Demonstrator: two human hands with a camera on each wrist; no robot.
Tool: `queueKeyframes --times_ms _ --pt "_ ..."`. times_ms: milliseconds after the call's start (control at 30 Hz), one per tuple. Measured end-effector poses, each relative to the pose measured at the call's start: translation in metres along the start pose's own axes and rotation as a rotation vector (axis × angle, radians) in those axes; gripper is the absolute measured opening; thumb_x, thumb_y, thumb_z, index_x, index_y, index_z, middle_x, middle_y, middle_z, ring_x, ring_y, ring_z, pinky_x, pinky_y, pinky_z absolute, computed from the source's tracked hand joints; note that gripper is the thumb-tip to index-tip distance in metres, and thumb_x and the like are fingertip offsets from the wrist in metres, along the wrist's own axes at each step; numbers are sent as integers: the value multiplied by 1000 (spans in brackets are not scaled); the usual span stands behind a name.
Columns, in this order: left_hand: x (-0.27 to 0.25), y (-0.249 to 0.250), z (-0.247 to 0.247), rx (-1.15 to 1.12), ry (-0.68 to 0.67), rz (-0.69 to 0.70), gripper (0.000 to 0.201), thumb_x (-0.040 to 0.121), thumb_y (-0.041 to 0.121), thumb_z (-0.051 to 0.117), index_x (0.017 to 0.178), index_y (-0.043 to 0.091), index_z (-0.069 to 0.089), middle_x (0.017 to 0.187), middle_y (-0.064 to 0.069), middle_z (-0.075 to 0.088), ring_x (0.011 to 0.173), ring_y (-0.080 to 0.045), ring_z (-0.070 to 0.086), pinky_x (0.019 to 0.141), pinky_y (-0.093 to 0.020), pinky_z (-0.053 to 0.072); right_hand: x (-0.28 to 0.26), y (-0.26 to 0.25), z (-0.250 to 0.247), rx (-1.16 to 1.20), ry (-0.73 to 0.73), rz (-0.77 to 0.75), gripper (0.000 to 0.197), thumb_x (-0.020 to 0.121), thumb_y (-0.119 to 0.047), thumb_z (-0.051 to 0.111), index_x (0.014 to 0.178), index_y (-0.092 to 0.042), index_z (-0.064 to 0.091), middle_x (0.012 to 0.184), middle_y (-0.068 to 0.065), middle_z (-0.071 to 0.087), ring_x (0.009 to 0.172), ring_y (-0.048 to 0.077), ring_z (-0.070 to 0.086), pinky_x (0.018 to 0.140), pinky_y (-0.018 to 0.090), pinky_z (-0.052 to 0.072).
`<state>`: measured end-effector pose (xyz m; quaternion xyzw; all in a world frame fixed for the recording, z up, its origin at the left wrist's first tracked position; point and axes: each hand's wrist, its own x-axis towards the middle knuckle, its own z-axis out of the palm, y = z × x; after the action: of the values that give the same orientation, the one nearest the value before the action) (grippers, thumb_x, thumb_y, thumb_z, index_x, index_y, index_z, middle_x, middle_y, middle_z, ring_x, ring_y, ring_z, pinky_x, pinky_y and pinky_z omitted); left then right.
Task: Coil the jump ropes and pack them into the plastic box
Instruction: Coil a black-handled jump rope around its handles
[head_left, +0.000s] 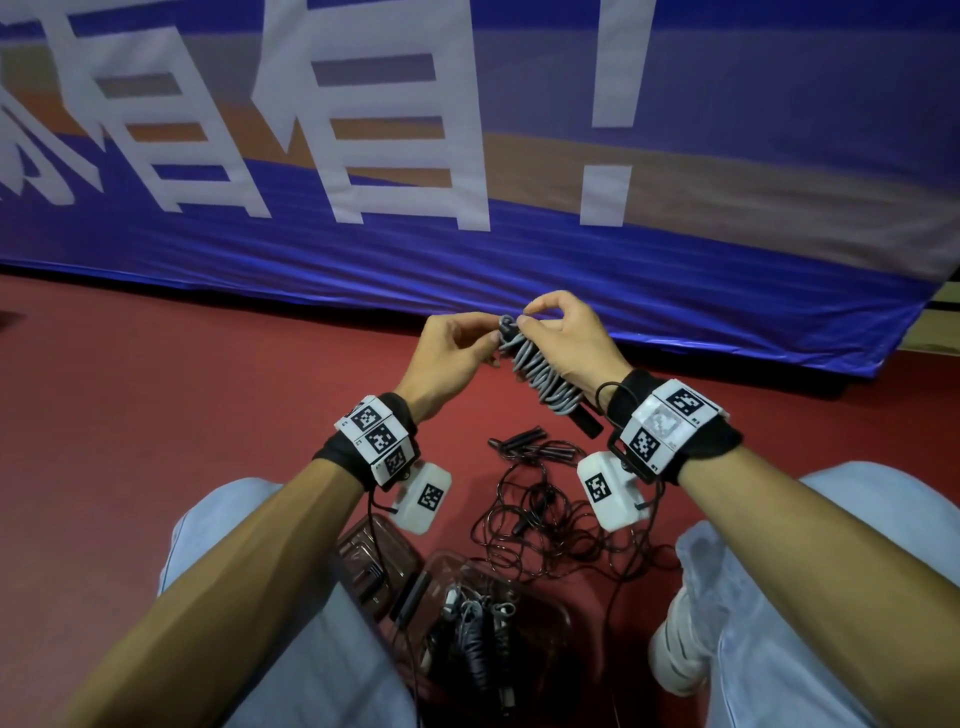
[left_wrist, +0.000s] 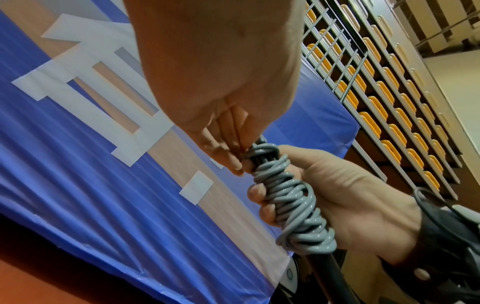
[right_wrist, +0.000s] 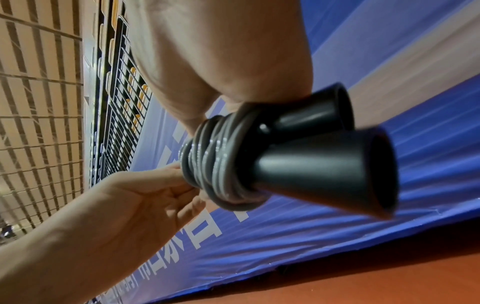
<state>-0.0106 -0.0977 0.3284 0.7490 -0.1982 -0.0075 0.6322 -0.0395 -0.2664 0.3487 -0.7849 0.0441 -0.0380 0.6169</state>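
Grey jump rope (head_left: 540, 371) nearly coiled round its black handles (right_wrist: 322, 164), held up well beyond the plastic box (head_left: 550, 613). Right hand (head_left: 566, 338) wrapped round the coil, left hand (head_left: 452, 353) pinching its top end. One coiled rope already in the box; black rope (head_left: 545, 525) loose just beyond the box, not yet coiled.

The rope (head_left: 540, 376) is grey, wound round two black handles (right_wrist: 324, 170). Below it, a second rope (head_left: 545, 525) on the floor (head_left: 208, 374) is black, thin and tangled, with black handles too. The floor is dark red. Beyond the grey rope, the banner (head_left: 727, 270) is blue with tan bands and large white characters. Each wristband (head_left: 376, 439) is black and carries white blocks printed with black-and-white square codes. Near the black rope, the box (head_left: 558, 621) is clear with a brownish tint, holding grey and black coils. The trousers (head_left: 779, 597) are pale blue, the shoe (head_left: 675, 644) white. Behind the banner, the seats (left_wrist: 389, 123) are orange.
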Motion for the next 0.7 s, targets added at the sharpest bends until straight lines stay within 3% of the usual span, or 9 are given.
queueKeyframes --times_ms 67,167,300,433,600,700 --pt "0 -1 -2 5 -51 -10 20 96 3 61 112 6 73 100 -4 76 85 -13 69 72 -30 53 2 0 -2 22 -27 2 16 99 -18 65 109 -7 68 84 4 75 63 17 65 51 20 50" --pt "-1 -2 -5 18 -112 -29 26 97 9 63 121 4 70 113 -5 74 95 -11 68 75 -27 52 2 2 -5 106 -86 55 13 101 -16 63 106 -7 71 82 12 74 57 15 67 54 24 55" --pt "-2 -7 -5 -18 -89 -32 27 96 8 64 120 -1 69 113 -13 72 93 -12 66 79 -25 51 1 5 -5 290 -169 158 11 102 -15 61 108 -13 70 85 20 71 59 31 68 58 36 59" --pt "0 -9 -4 -184 -34 -98 29 91 2 68 118 -8 68 113 -20 72 103 -24 69 95 -33 54 -1 4 -1 439 -208 243 11 102 -11 59 111 -13 65 83 20 65 54 31 66 51 33 56" --pt "4 -15 -6 -277 41 -189 29 83 2 76 105 -15 66 97 -18 73 85 -20 70 85 -30 55 -3 1 -3 509 -261 318 19 103 -13 57 121 -13 60 86 17 69 59 30 69 52 32 56" --pt "3 -12 -10 -273 -32 -201 34 82 8 76 107 -14 66 98 -16 73 89 -18 70 87 -27 54 -3 2 -6 517 -309 361 27 102 -17 59 129 -11 60 85 14 71 63 29 70 53 33 57"
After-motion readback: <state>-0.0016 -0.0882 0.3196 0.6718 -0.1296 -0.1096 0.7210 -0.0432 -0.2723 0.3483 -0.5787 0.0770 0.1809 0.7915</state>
